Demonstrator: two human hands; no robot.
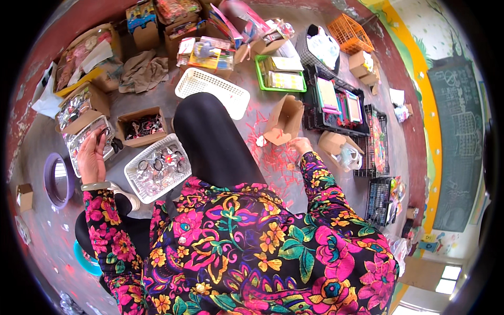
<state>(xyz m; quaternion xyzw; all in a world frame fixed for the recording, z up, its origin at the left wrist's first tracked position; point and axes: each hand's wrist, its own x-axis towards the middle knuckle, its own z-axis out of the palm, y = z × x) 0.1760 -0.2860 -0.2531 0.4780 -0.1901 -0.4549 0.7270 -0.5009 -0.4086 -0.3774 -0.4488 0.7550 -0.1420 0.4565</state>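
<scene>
My left hand (92, 158) is raised over a white tray (73, 152) of small packaged pieces. Its fingers are drawn together at a small dark item, too small to make out. At the right, my right hand (301, 146) has its fingers closed at the lower corner of an open cardboard box (278, 134), which tilts on the floor. Between my left arm and my knee, a white basket (137, 181) holds clear packets and black hair ties (156, 165). Just beyond it stands a cardboard box (137, 140) of small dark accessories.
An off-white plastic basket (239, 100) lies past my knee. A green basket (258, 79) and black crates (328, 126) of stationery stand to the right. Cardboard boxes (144, 34) line the far wall. A purple ring (48, 181) lies at the left; red scraps (278, 168) litter the floor.
</scene>
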